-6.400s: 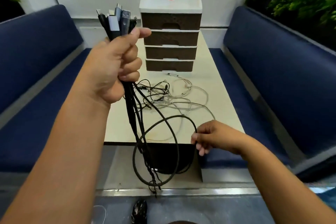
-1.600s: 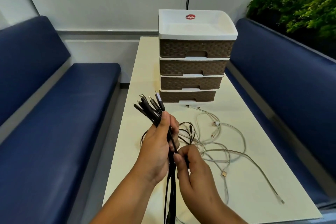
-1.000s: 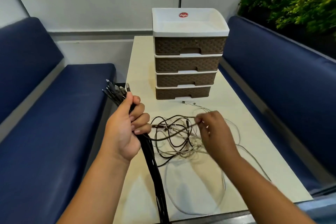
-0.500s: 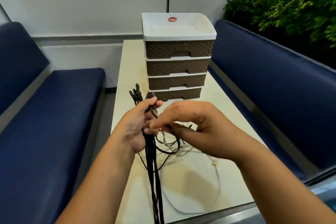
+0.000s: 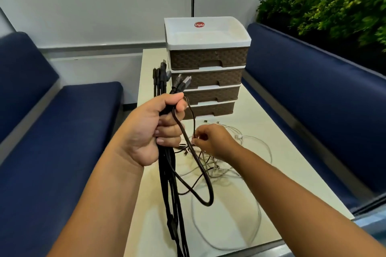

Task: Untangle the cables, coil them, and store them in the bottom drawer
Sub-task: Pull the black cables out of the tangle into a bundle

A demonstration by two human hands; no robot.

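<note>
A drawer unit (image 5: 206,64) with a white tray top and four brown woven-pattern drawers stands at the far end of the bench (image 5: 271,152). All four drawers are pushed in, the bottom drawer (image 5: 211,109) among them, so what they contain cannot be seen; the tray top shows only a red round label.

The left hand (image 5: 154,129) is raised in front of the unit, its fingers wrapped tight around a bundle of black cables (image 5: 169,173). The plug ends stick up above the fist and the long runs hang straight down past the bench's near edge; one black cable sags out of the bundle in a loop. The right hand (image 5: 211,142) is lower and just to the right, over the bench, its fingertips pinching a thin dark cable (image 5: 194,123) that arcs up to the left fist. Beneath and around that grip lies the remaining tangle — white cables (image 5: 250,146) mixed with a few dark strands, spread loosely on the bench in front of the bottom drawer.

Half a second ago the two hands were touching at the bundle; now the right hand has drawn away and down toward the tangle, and the left hand has lifted the bundle higher — its plugs now overlap the upper drawers.
</note>
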